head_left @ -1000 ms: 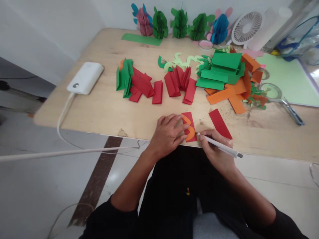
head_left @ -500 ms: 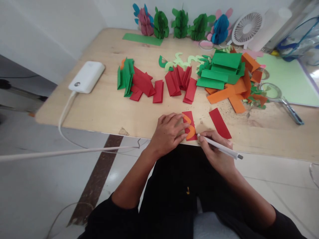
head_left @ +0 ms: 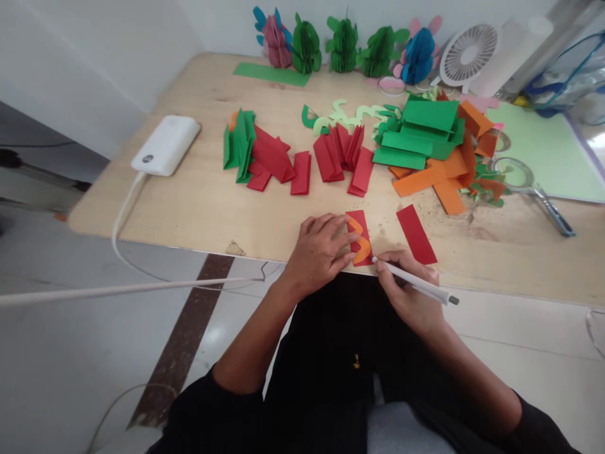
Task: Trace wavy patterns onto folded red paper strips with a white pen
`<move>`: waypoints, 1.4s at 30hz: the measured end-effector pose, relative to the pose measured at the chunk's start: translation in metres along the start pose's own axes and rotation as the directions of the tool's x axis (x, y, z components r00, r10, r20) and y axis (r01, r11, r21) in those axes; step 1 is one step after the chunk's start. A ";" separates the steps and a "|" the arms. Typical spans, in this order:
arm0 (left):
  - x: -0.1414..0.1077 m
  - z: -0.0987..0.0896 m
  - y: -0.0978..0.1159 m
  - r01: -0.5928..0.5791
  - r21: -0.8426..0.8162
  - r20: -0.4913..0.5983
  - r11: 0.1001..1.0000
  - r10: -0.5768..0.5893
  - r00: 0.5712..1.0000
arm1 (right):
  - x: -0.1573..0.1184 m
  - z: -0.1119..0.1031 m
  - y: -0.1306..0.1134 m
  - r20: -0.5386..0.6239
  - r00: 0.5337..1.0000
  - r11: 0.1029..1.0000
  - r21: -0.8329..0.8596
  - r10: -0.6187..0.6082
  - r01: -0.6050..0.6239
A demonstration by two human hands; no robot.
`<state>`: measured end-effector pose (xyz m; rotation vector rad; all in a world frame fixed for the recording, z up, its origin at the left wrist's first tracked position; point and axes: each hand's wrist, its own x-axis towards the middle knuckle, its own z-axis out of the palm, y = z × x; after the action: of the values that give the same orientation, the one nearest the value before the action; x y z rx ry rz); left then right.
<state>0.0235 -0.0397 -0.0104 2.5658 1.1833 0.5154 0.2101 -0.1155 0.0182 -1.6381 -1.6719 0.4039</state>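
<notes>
The red card [head_left: 361, 219] lies flat near the front edge of the table [head_left: 189, 214], with an orange curved cut-out [head_left: 363, 251] on top of it. The person's left hand [head_left: 317, 252] rests over both, fingers spread and bent, fingertips on the cut-out, clasping nothing. The right hand [head_left: 418, 302] grips a white pen [head_left: 416, 280] between thumb and fingers, its lower end beside the card's near right corner; whether the point touches the paper is too small to tell. A second red strip [head_left: 417, 234] lies just beyond that hand, and folded red pieces [head_left: 300, 173] sit farther back. Both card and cut-out look very light, thin and moderately stiff, likely to slide over each other and crease if squeezed. They would be best pressed flat by spread fingertips on the cut-out's broad parts, and lifted by the card's outer edges.
</notes>
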 end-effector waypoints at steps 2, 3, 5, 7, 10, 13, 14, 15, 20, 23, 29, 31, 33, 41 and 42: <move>0.000 0.000 0.000 -0.001 0.002 0.000 1.000 0.001 1.000 | -0.001 0.001 0.000 0.004 1.000 1.000 -0.005 -0.006 0.006; 0.000 0.000 0.000 -0.001 0.004 0.000 1.000 0.001 1.000 | -0.001 0.001 0.000 0.006 1.000 1.000 -0.008 -0.006 0.006; 0.001 0.000 0.000 -0.001 0.008 -0.003 1.000 0.001 1.000 | -0.002 0.002 0.000 0.010 1.000 1.000 -0.008 -0.005 0.005; 0.001 0.000 0.000 -0.003 0.009 -0.008 1.000 0.003 1.000 | -0.003 0.002 0.000 0.015 1.000 1.000 -0.005 -0.011 0.011; 0.001 0.000 0.000 -0.007 0.008 -0.011 1.000 0.007 1.000 | -0.004 0.003 -0.002 0.018 0.999 1.000 -0.003 -0.029 0.029; 0.001 0.000 0.001 -0.006 0.007 -0.010 1.000 0.007 1.000 | -0.005 0.004 -0.004 0.026 0.999 0.999 -0.007 -0.033 0.034; 0.001 0.000 0.001 -0.007 0.006 -0.010 1.000 0.007 1.000 | -0.005 0.004 -0.004 0.030 0.999 0.999 -0.005 -0.036 0.036; 0.001 0.000 0.001 -0.008 0.005 -0.011 1.000 0.008 1.000 | -0.005 0.005 -0.005 0.035 0.999 0.999 -0.002 -0.040 0.040; 0.001 0.000 0.000 -0.010 0.008 -0.014 1.000 0.010 1.000 | -0.006 0.007 -0.007 0.058 0.997 0.998 0.021 -0.055 0.054; 0.001 0.000 0.000 -0.015 0.012 -0.022 1.000 0.015 1.000 | -0.006 0.010 -0.009 0.064 0.997 0.999 0.021 -0.046 0.045; 0.000 0.000 -0.001 -0.016 0.016 -0.023 1.000 0.017 1.000 | -0.005 0.011 -0.012 0.116 0.993 0.999 0.043 -0.024 0.019; 0.001 0.000 0.000 -0.013 0.014 -0.018 1.000 0.013 1.000 | -0.003 0.007 -0.012 0.097 0.995 0.998 0.066 0.001 -0.008; 0.001 0.001 0.000 -0.012 0.010 -0.015 1.000 0.012 1.000 | 0.000 0.001 -0.012 0.066 0.997 0.996 0.076 0.039 -0.044; 0.000 0.004 -0.002 -0.022 0.027 -0.040 0.999 0.023 0.999 | 0.011 0.000 -0.001 0.070 0.991 0.991 0.067 -0.117 0.113; 0.000 0.004 -0.002 -0.023 0.028 -0.034 0.999 0.024 0.999 | 0.011 0.002 0.001 0.081 0.984 0.986 0.049 -0.161 0.157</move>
<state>0.0239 -0.0388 -0.0143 2.6071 1.1816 0.5535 0.2109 -0.1043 0.0192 -1.4624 -1.8304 0.4313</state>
